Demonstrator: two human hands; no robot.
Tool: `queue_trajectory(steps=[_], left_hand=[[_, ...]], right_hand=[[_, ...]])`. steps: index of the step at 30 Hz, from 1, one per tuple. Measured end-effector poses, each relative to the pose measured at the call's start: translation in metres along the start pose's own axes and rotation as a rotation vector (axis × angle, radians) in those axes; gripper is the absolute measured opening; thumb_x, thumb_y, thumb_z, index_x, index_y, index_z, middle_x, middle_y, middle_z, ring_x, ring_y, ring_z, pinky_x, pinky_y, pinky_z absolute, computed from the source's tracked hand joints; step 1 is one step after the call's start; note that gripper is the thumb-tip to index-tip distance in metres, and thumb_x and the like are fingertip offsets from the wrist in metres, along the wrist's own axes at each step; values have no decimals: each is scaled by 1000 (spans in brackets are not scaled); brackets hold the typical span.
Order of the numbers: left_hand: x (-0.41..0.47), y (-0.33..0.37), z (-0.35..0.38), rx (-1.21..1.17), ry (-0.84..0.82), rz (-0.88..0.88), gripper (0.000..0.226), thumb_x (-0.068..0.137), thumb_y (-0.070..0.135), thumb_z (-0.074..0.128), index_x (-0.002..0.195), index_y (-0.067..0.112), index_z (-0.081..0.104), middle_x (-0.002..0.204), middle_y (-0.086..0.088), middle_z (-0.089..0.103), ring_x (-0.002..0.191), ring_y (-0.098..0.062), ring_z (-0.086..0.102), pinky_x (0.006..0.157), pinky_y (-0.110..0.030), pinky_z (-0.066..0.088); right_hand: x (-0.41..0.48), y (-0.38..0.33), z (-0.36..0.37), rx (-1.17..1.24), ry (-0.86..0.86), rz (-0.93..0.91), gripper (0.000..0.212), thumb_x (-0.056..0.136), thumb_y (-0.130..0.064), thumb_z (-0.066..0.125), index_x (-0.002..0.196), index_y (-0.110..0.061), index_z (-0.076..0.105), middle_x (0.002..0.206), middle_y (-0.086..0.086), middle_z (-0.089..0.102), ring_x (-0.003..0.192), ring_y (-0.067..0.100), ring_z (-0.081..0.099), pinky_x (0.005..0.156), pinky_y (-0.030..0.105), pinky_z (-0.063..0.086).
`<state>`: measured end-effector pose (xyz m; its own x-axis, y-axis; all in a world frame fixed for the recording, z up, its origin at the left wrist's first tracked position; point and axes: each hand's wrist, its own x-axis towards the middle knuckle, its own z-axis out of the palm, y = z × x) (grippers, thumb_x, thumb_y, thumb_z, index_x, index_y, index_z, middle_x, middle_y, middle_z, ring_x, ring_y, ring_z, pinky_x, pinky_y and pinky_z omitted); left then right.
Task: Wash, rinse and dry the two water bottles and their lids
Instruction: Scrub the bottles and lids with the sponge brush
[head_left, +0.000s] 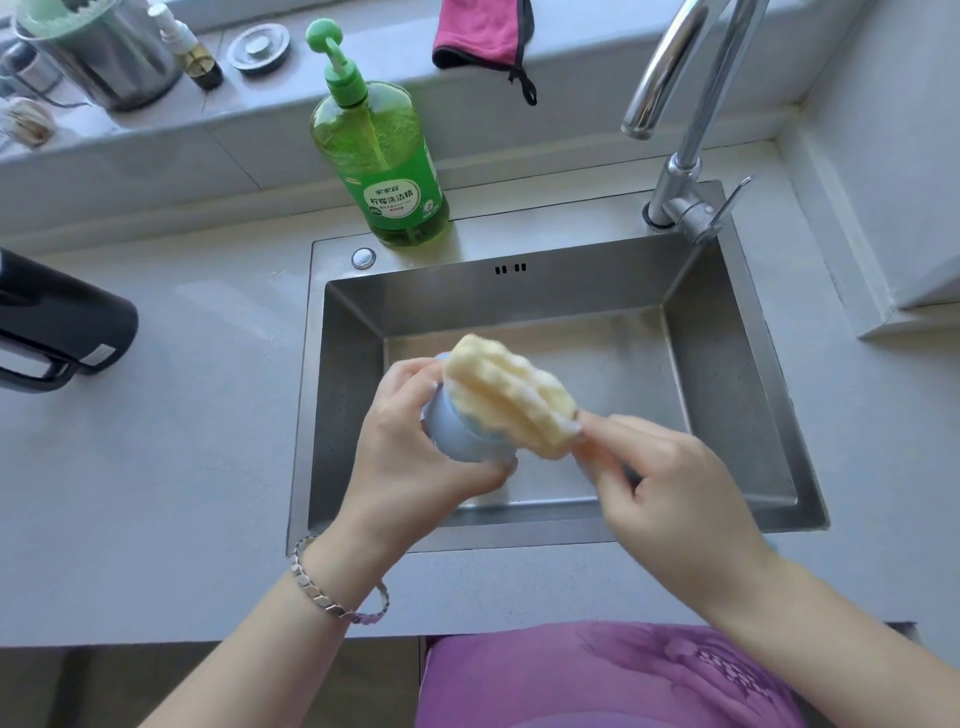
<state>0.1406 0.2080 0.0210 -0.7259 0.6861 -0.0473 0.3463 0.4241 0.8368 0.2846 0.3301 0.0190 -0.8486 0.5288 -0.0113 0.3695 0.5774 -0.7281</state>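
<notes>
Two hands above the sink (519, 296): left hand (415, 447) grips blue lid (460, 441), right hand (670, 499) pinches yellow sponge (509, 395) (touching it).

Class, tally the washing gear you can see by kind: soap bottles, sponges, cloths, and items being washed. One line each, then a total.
Soap bottle: 1
Sponge: 1, pinched by the right hand
Cloth: 1
Item being washed: 1, a pale blue piece gripped by the left hand
Total: 4
</notes>
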Motion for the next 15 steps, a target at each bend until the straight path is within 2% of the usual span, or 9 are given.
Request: queue_trajectory(steps=[3, 5, 6, 8, 11, 12, 13, 15], left_hand=[[-3, 3, -1, 14, -39, 54, 74, 46, 24, 83, 114, 32, 55, 112, 16, 49, 106, -4, 53, 80, -12, 48], [-2, 3, -3, 25, -45, 72, 78, 47, 23, 85, 117, 33, 53, 112, 13, 52, 105, -7, 54, 82, -15, 49], [-1, 3, -4, 3, -52, 49, 79, 47, 22, 85, 116, 36, 50, 112, 11, 54, 104, -9, 56, 81, -18, 51], [-1, 1, -5, -56, -70, -8, 75, 48, 20, 85, 109, 39, 45, 109, 9, 57, 101, -13, 60, 75, -24, 54], [-3, -3, -4, -55, -100, -47, 65, 49, 24, 82, 100, 34, 45, 105, 15, 58, 98, -9, 59, 78, -22, 53], [-4, -3, -4, -41, -113, -58, 64, 48, 26, 82, 101, 33, 47, 104, 17, 58, 97, -6, 58, 79, -21, 52], [-4, -4, -4, -17, -131, -71, 64, 49, 26, 83, 102, 33, 49, 105, 17, 59, 98, -3, 56, 80, -19, 51], [-3, -4, -3, 39, -167, -87, 65, 53, 24, 85, 108, 35, 52, 110, 18, 57, 100, 0, 52, 80, -21, 51]], right_hand=[[10, 14, 2, 7, 35, 100, 20, 91, -15, 52, 99, -26, 66, 63, -5, 50, 57, 15, 34, 51, 36, 35], [5, 11, 2, 85, 45, 70, 21, 90, -15, 51, 101, -28, 63, 65, -9, 51, 54, 11, 38, 50, 28, 31], [1, 7, 2, 110, 43, 51, 21, 89, -17, 49, 101, -30, 61, 64, -12, 49, 54, 8, 39, 48, 23, 27], [-2, 5, 2, 110, 19, 43, 20, 89, -19, 47, 101, -31, 58, 60, -11, 44, 54, 7, 38, 48, 23, 24], [9, 21, 0, 42, -116, 216, 23, 92, -17, 50, 97, -32, 67, 58, -3, 47, 47, 10, 36, 51, 31, 28], [13, 24, -1, 59, -159, 293, 23, 92, -18, 51, 97, -33, 67, 59, -2, 50, 45, 10, 35, 51, 30, 29], [16, 24, -2, 148, -169, 360, 22, 92, -19, 52, 98, -33, 67, 60, 0, 52, 45, 9, 35, 52, 28, 29], [21, 15, -5, 477, -145, 468, 18, 89, -23, 56, 104, -29, 65, 65, 1, 56, 40, 5, 37, 47, 21, 30]])
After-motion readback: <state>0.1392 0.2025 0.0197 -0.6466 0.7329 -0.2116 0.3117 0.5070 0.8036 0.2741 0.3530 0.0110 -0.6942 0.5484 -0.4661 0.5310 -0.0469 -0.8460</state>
